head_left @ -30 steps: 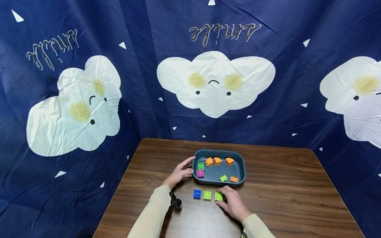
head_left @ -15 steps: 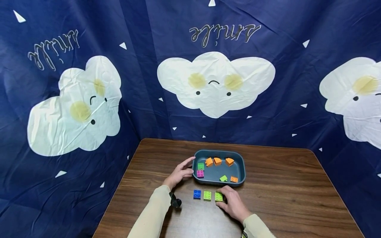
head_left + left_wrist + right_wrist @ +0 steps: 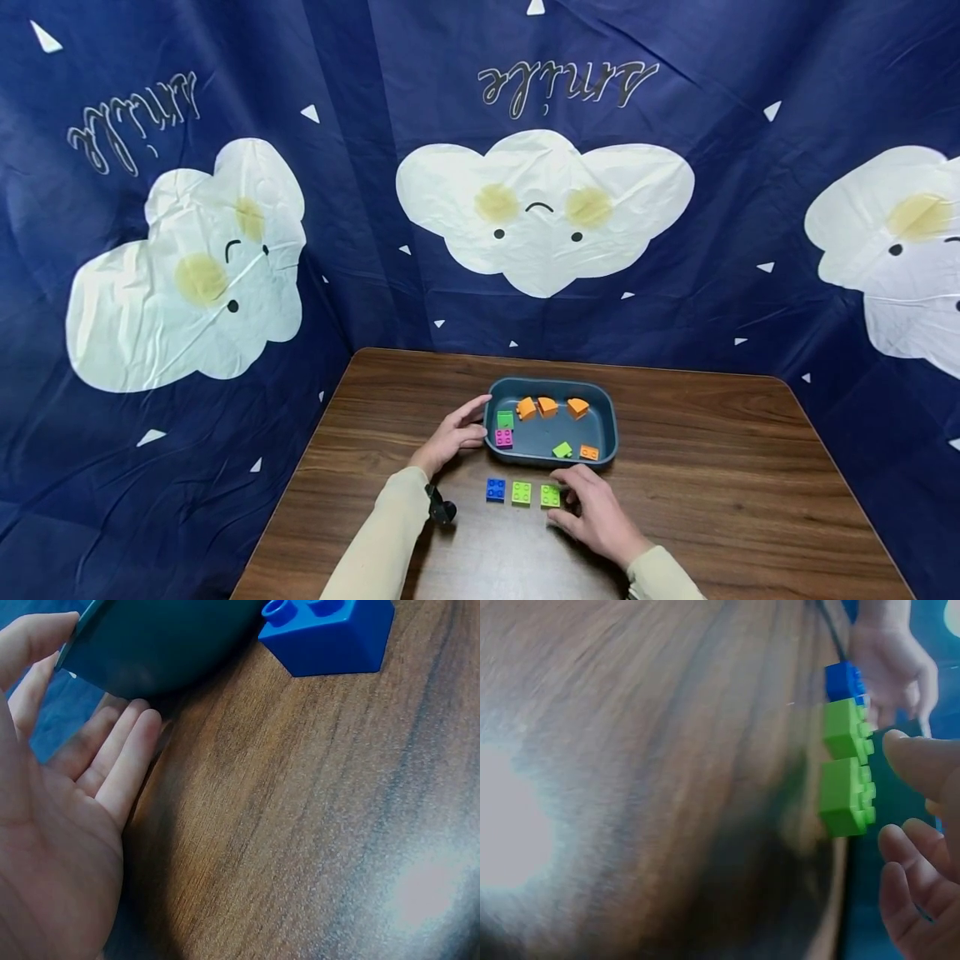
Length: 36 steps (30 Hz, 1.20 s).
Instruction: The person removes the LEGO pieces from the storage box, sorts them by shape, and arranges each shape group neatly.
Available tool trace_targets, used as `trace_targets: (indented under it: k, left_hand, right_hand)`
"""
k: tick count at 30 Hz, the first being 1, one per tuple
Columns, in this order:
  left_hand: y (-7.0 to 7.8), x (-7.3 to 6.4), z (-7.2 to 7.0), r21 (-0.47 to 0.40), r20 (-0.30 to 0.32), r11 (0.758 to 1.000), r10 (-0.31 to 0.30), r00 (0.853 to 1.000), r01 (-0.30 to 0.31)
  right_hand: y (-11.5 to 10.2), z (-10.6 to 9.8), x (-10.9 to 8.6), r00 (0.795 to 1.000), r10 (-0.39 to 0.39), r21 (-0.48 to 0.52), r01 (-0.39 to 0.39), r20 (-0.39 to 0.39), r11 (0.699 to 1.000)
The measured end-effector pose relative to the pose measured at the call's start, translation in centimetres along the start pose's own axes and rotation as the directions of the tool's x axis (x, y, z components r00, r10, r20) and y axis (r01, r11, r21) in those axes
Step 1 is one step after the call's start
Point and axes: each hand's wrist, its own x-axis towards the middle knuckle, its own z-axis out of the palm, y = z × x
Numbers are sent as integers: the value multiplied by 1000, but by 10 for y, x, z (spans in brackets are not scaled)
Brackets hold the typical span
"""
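In the head view my left hand (image 3: 452,437) rests its extended fingers against the left end of a dark teal tray (image 3: 615,425). The left wrist view shows one fingertip at the tray's rim (image 3: 82,634) and other fingers low by its wall. Below the tray stand a blue toy building brick (image 3: 496,489), a lime-green brick (image 3: 521,492) and a second lime-green brick (image 3: 550,496), studs up, in a spaced row. My right hand (image 3: 600,512) is just right of the second lime brick. Its thumb and fingers are spread apart, holding nothing.
Inside the tray lie several orange pieces (image 3: 577,407), a green brick (image 3: 506,419), a magenta brick (image 3: 503,438) and a small lime piece (image 3: 562,450). The wooden table (image 3: 712,467) meets a blue printed cloth (image 3: 547,325) at its back and sides.
My right hand has let go of the rightmost lime brick and drawn slightly to the right, its fingers parting. The bricks and my left hand stay in place.
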Motion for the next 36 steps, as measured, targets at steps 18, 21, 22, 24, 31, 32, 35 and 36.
trace_targets:
  k: [18, 21, 22, 24, 31, 32, 35, 36]
  left_hand:
    - [-1, 0, 0, 12, 3, 1000, 5, 1000, -5]
    - [0, -1, 1, 8, -1, 1000, 4, 1000, -4]
    - [0, -1, 1, 8, 0, 1000, 6, 1000, -6]
    - [0, -1, 1, 7, -3, 1000, 2, 1000, -2]
    - [-2, 0, -1, 0, -1, 1000, 9, 1000, -9]
    - [-2, 0, 0, -1, -3, 1000, 5, 1000, -5]
    - [-1, 0, 0, -1, -9, 1000, -6, 1000, 6]
    - [-1, 0, 0, 2, -8, 1000, -4, 1000, 5]
  right_hand:
    - [5, -49, 37, 995, -26, -157, 11, -95, 987]
    - [13, -55, 45, 997, -11, -188, -3, -75, 982]
    - [15, -56, 47, 998, -10, -192, -3, -67, 981]
    - [18, -57, 52, 998, -21, -200, 11, -53, 980]
    - [25, -60, 67, 998, -38, -232, 51, 57, 971]
    - [26, -60, 69, 996, -38, -236, 55, 78, 970]
    - [29, -60, 77, 990, -39, -231, 70, 138, 970]
    - [31, -60, 80, 987, -35, -227, 71, 160, 971]
